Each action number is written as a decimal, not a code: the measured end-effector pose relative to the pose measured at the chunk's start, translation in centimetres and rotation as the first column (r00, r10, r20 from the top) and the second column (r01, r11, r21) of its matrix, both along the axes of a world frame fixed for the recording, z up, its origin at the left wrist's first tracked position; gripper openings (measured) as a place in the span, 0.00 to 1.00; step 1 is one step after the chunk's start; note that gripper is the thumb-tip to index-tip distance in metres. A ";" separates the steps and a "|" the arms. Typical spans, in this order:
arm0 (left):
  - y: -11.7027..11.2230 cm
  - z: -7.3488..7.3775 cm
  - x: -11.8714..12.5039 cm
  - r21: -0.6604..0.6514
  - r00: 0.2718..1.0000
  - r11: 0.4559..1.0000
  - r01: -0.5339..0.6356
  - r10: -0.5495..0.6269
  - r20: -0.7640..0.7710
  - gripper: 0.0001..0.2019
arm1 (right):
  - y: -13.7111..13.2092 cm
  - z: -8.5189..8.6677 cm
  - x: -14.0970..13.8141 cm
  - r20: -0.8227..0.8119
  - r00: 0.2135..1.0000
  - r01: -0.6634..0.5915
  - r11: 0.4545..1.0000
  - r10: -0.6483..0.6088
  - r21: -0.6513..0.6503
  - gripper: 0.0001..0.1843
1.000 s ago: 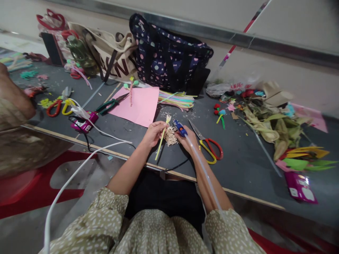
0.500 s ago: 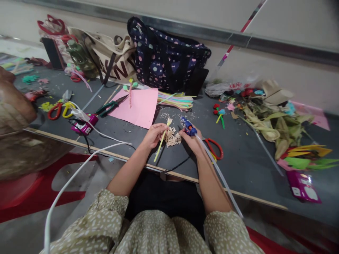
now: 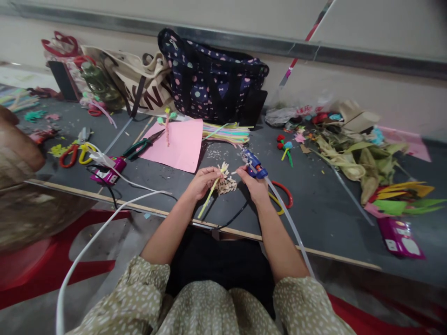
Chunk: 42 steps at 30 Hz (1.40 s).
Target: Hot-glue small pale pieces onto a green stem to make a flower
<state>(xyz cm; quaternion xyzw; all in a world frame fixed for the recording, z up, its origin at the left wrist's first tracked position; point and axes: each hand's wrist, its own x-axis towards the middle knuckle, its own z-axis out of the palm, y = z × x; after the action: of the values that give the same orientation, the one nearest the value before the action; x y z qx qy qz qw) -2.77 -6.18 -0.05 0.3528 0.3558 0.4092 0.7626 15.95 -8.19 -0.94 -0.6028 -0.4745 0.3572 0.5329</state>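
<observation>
At the far left of my head view I see a co-worker's hand (image 3: 23,142), and beside it red-and-yellow scissors (image 3: 72,156) on the dark bench (image 3: 324,209). Next I pick out a purple box (image 3: 111,171), then dark-handled pliers (image 3: 141,146) whose jaws overlap a pink sheet (image 3: 183,146). Nearer the middle, the left hand (image 3: 203,182) has its fingers pinched on a yellow stem (image 3: 206,204), tilted, with a pale tuft at its upper end. Just right of the stem I see a pile of pale bits (image 3: 226,187) on the bench. The right hand (image 3: 257,187) carries a blue glue gun (image 3: 255,165), a clear glue stick (image 3: 288,216) trailing from its back; its thumb and finger grip one small pale piece (image 3: 234,172), apart from the stem. Beyond that wrist are another pair of scissors, partly hidden, then dried leaves (image 3: 366,163) and a second purple box (image 3: 403,239).
</observation>
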 end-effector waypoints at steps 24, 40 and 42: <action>-0.1 0.0 -0.1 0.043 0.970 0.976 0.212 -0.205 -0.134 0.10 | -1.4 1.8 0.3 0.109 0.988 -0.133 0.970 0.112 0.206 0.12; -0.1 -0.1 -0.1 0.083 0.962 0.973 0.215 -0.196 -0.190 0.11 | -1.6 2.3 0.6 0.199 0.963 -0.214 0.963 0.179 0.166 0.11; -0.1 -0.2 -0.1 0.088 0.961 0.973 0.211 -0.190 -0.201 0.10 | -1.6 2.4 0.5 0.199 0.963 -0.217 0.962 0.183 0.165 0.11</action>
<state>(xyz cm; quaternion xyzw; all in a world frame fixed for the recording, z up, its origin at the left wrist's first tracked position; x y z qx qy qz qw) -2.88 -6.28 -0.29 0.4656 0.3670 0.3125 0.7422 16.48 -9.80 1.42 -0.5296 -0.6108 0.3072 0.5021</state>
